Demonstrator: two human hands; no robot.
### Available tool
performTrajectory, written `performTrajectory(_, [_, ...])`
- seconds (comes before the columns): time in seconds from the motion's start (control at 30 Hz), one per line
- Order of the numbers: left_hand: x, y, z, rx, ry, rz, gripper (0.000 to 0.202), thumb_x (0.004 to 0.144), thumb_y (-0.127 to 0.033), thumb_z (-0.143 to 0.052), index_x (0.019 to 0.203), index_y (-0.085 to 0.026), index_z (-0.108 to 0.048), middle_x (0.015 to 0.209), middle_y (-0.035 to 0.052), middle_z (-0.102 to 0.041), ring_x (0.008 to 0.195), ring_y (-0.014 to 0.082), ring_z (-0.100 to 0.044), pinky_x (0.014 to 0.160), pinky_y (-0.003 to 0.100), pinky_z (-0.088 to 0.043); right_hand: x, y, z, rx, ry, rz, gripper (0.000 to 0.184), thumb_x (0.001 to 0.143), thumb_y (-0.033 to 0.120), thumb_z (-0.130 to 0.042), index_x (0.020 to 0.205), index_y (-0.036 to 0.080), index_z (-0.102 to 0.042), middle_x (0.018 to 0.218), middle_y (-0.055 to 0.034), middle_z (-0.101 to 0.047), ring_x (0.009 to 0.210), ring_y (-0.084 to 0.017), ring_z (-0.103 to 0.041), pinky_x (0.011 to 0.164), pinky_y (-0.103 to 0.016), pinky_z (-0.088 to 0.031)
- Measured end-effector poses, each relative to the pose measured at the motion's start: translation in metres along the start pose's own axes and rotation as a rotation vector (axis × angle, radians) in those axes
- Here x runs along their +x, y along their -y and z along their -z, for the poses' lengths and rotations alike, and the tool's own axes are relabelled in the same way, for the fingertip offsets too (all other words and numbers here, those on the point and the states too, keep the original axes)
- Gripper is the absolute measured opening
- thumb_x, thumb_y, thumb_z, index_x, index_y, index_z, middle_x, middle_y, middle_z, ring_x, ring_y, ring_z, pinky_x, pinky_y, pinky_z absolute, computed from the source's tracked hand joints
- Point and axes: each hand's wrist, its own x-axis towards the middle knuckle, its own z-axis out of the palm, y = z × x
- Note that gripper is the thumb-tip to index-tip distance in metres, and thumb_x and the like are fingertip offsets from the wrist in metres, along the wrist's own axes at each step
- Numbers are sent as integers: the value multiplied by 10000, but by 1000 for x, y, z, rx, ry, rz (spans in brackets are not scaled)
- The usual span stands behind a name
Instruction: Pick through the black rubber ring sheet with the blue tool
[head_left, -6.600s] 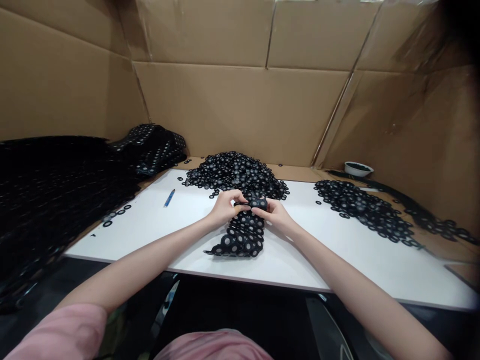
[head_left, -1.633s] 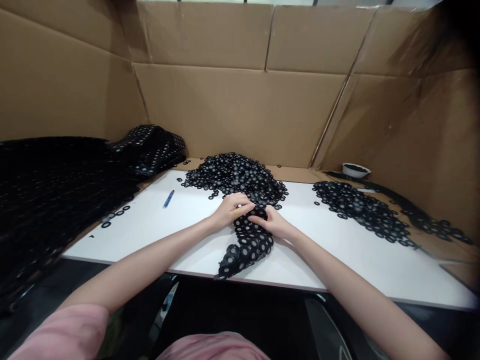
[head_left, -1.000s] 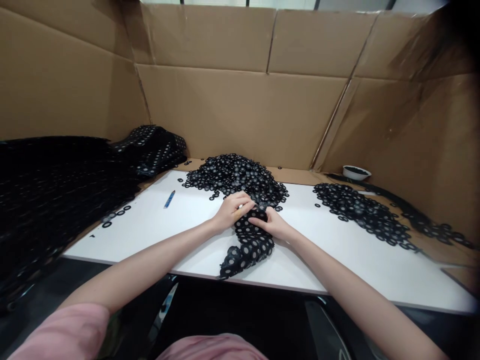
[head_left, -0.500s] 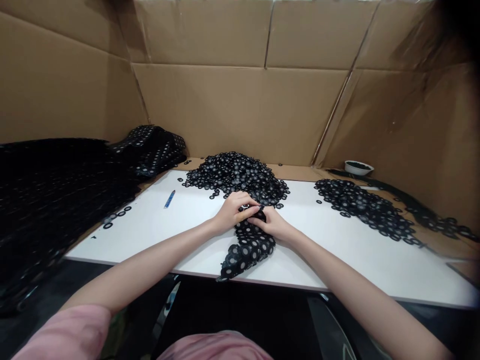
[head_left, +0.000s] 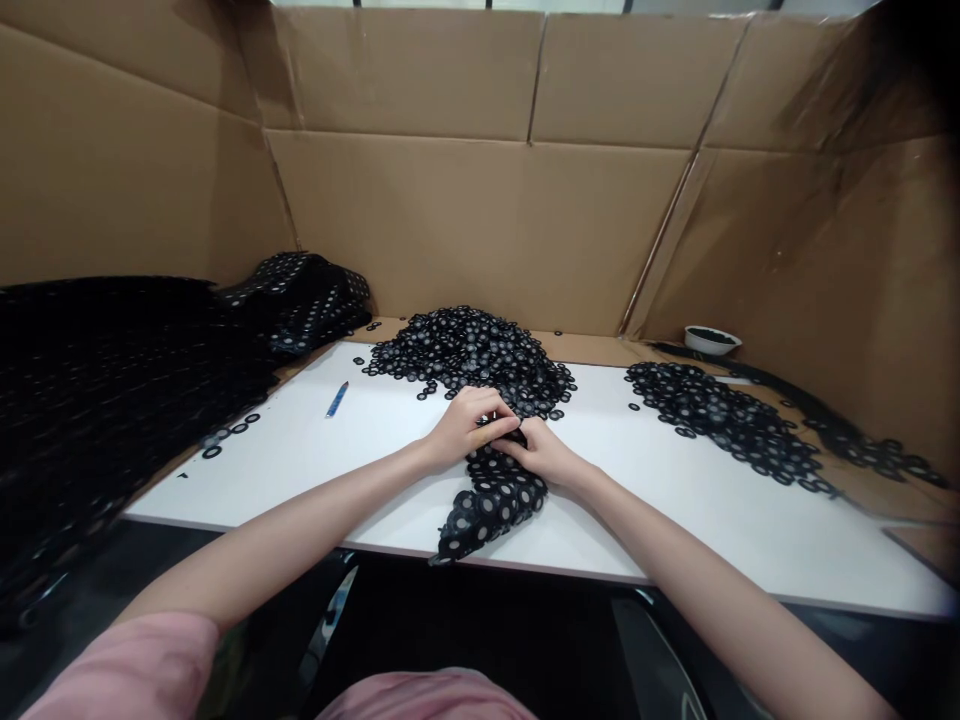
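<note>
Fingers [head_left: 491, 403] clenched or loose?

Clenched: the left hand [head_left: 465, 428] and right hand [head_left: 541, 455] both pinch a fold of the black ring-mesh strip [head_left: 495, 498], whose tail lies below the fingers on the white board [head_left: 225, 480].

What's in hand?

Working that fold, by the look; it calls for a firm two-handed pinch. Just beyond the fingertips sits a heap of similar rings [head_left: 469, 345].
</note>
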Motion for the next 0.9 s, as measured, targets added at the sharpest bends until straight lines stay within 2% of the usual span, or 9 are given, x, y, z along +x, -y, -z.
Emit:
performTrajectory(0.2, [2, -2, -1, 5, 19, 40, 339, 943, -375, -441, 737, -149, -587, 737, 4, -600, 729, 128, -518, 767, 277, -337, 0, 1, -1, 17, -16, -4, 204, 806, 276, -565, 640, 160, -538, 587, 12, -516, 560, -128, -411, 529, -257, -320])
performTrajectory(0.33, [1, -1, -3, 42, 19, 40, 353, 955, -362, -410, 721, -151, -570, 714, 0, -568, 717, 125, -499, 751, 274, -329, 0, 0, -2, 40, -15, 1, 207, 810, 289, -563, 650, 163, -526, 598, 18, -504, 563, -122, -394, 529, -253, -323])
performTrajectory(0.53, [1, -1, -4, 62, -10, 59, 396, 958, -352, -383, 641, -147, -501, 653, -6, -507, 674, 123, -463, 710, 275, -320, 1, 0, -2, 33, 7, -6, 311, 819, 336, -548, 577, 177, -436, 547, 31, -425, 531, -109, -338, 505, -253, -277])
performTrajectory(0.63, [2, 0, -6, -30, -37, 148, 397, 942, -364, -395, 628, -149, -506, 647, 0, -532, 654, 124, -473, 673, 265, -337, 1, 1, -3, 12, 17, -2, 328, 817, 346, -551, 567, 180, -419, 540, 33, -420, 530, -110, -334, 505, -255, -266])
performTrajectory(0.77, [4, 5, -8, -215, -106, 293, 321, 891, -375, -456, 700, -149, -582, 726, 23, -622, 715, 151, -546, 664, 254, -385, 4, 1, -3, 6, 15, -1, 331, 814, 350, -550, 568, 185, -402, 553, 31, -436, 544, -116, -354, 529, -258, -289])
performTrajectory(0.9, [8, 14, -7, -303, -225, 380, 313, 841, -409, -507, 690, -150, -598, 708, 20, -621, 706, 155, -540, 668, 258, -399, 8, 0, -3, 16, -8, -22, 296, 818, 368, -537, 611, 185, -429, 601, 15, -477, 582, -133, -387, 562, -265, -318])
